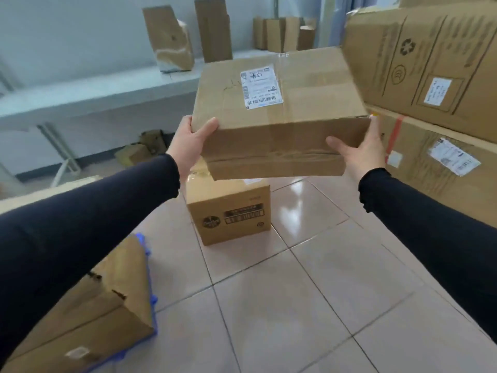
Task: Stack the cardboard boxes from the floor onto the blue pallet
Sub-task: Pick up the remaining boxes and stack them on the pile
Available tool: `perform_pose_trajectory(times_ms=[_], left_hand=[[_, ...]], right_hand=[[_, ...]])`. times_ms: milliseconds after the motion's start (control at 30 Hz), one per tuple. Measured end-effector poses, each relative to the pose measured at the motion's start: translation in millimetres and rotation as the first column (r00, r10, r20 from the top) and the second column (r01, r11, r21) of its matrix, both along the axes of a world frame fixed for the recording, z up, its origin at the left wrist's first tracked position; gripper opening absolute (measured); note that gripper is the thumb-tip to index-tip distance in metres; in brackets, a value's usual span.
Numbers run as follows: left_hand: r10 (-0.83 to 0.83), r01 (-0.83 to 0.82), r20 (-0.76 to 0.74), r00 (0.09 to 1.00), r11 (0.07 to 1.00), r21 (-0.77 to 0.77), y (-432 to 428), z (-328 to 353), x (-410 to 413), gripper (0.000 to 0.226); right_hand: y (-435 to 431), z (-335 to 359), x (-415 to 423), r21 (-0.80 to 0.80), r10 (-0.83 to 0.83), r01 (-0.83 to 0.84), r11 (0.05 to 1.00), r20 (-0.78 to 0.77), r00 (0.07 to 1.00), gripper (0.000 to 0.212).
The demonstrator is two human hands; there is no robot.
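Box on pallet (88, 313): nearest, lower left, lying on the blue pallet (150, 300), whose edge shows along the box's right side.
Left hand (188, 146): gripping the held box's left near corner, thumb on top, fingers wrapped round the side.
Right hand (363, 149): clasping the right end, thumb along the front face, fingers behind the edge.
Held box (282, 111): flat, taped, white shipping label on top, raised in the air above the floor, just beside the stack at right.
Floor box (228, 211): on the tiled floor (309, 292), below the held box.
Stacked cartons (435, 76): large, at right.
White bench (94, 95): farthest, carrying upright cardboard pieces.
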State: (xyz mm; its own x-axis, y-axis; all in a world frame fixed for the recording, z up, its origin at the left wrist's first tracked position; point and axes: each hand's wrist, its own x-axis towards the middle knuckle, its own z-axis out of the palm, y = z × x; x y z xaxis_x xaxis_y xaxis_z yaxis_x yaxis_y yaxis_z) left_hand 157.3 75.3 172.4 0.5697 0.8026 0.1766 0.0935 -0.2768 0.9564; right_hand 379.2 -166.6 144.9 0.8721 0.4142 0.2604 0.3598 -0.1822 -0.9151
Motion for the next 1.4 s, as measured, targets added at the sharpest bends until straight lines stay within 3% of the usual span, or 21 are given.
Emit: perform_pose_trajectory(times_ms=[167, 367, 633, 900, 1267, 1400], left_hand=[[0.213, -0.213, 0.007, 0.977, 0.974, 0.073, 36, 38, -166, 0.052], [0.45, -0.449, 0.017, 0.893, 0.885, 0.125, 49, 65, -356, 0.049], [0.654, -0.644, -0.046, 0.755, 0.752, 0.138, 31, 65, -513, 0.033], [0.66, -0.656, -0.086, 0.747, 0.752, 0.071, 23, 48, -549, 0.031], [0.683, -0.588, -0.338, 0.648, 0.73, 0.349, 20, 65, -548, 0.07], [0.726, -0.488, -0.442, 0.526, 0.684, 0.542, 26, 89, -531, 0.071]], right_hand=[[84, 24, -109, 0.044, 0.244, -0.246, 0.968, 0.046, 0.969, 0.074], [155, 35, -252, 0.066, 0.503, -0.508, 0.859, 0.077, 0.861, 0.066], [175, 24, -378, 0.028, 0.692, -0.701, 0.713, 0.134, 0.709, 0.061], [170, 11, -406, -0.062, 0.715, -0.716, 0.695, 0.158, 0.681, 0.065], [168, -6, -393, -0.356, 0.734, -0.642, 0.679, 0.341, 0.587, 0.067], [166, 2, -380, -0.453, 0.763, -0.614, 0.646, 0.361, 0.536, 0.077]])
